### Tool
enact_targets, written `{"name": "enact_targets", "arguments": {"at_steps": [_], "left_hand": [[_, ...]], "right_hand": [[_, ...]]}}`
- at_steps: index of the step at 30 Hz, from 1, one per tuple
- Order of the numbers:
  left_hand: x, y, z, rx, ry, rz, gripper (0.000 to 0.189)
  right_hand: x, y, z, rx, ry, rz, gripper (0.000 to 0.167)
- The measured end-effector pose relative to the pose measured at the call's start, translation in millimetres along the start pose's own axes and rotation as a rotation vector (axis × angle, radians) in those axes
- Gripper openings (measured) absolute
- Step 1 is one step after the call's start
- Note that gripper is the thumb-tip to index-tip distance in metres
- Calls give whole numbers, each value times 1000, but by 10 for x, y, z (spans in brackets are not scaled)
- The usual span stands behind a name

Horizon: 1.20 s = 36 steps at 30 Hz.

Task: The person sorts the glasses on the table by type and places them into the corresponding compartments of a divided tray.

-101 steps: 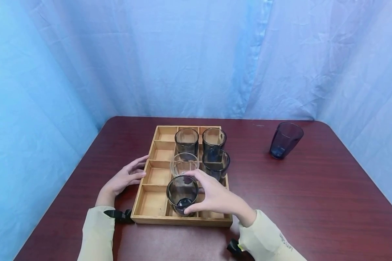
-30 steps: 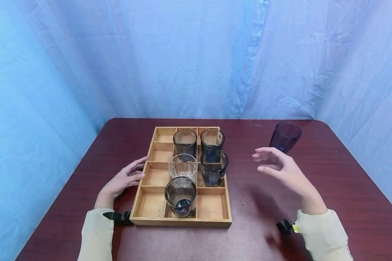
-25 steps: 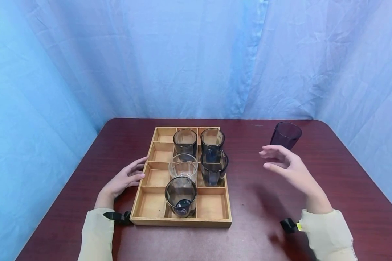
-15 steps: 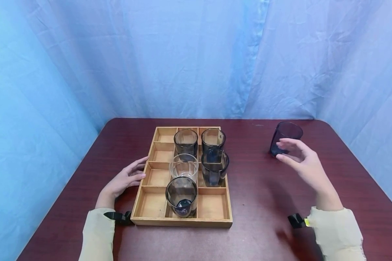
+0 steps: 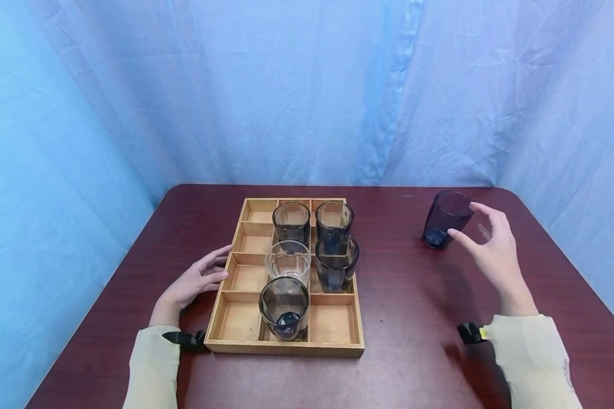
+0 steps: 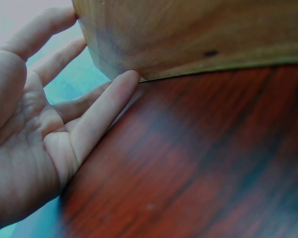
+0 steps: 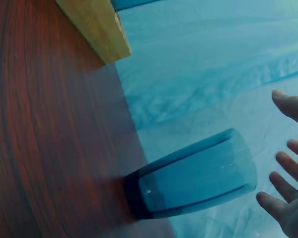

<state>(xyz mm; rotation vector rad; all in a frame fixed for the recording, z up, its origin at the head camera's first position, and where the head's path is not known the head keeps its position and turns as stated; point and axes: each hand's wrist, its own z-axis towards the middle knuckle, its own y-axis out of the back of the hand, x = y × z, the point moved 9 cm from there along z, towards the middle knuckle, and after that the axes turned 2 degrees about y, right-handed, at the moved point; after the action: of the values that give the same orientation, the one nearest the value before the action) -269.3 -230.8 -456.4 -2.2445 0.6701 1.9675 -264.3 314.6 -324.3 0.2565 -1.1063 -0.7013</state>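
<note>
A dark purplish drinking glass [image 5: 444, 218] stands upright on the table, right of the tray. My right hand [image 5: 497, 255] is at its right side, thumb and fingers spread; in the right wrist view the fingers [image 7: 283, 186] are apart from the glass [image 7: 191, 176]. My left hand [image 5: 190, 282] lies beside the compartmented wooden tray [image 5: 286, 347], its fingertips touching the tray's left wall [image 6: 188, 39]. Several smoky glasses, one of them [image 5: 283, 309] at the front middle, and a clear glass [image 5: 288, 261] stand in the tray's middle and right columns. The left column holds no glass.
The dark red table [image 5: 399, 352] extends in front of the tray and to its right. Pale blue curtains [image 5: 297, 102] hang behind the table and at both sides. A black strapped device [image 5: 472, 333] sits at the right wrist, another [image 5: 186, 339] at the left.
My right hand has left the front middle glass in the tray and moved right to the lone glass, passing in front of it to its right side. The left hand stays at the tray.
</note>
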Motion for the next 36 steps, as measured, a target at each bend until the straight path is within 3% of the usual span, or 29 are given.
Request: {"name": "enact_targets", "arguments": {"at_steps": [8, 23, 36], "left_hand": [[0, 1, 2, 0, -2, -3, 68], [10, 7, 3, 6, -10, -11, 68], [26, 14, 13, 0, -7, -8, 69]], "right_hand": [[-234, 3, 127, -39, -94, 44, 72], [-570, -136, 283, 63, -314, 94, 84], [-688, -248, 300, 96, -370, 130, 90]]}}
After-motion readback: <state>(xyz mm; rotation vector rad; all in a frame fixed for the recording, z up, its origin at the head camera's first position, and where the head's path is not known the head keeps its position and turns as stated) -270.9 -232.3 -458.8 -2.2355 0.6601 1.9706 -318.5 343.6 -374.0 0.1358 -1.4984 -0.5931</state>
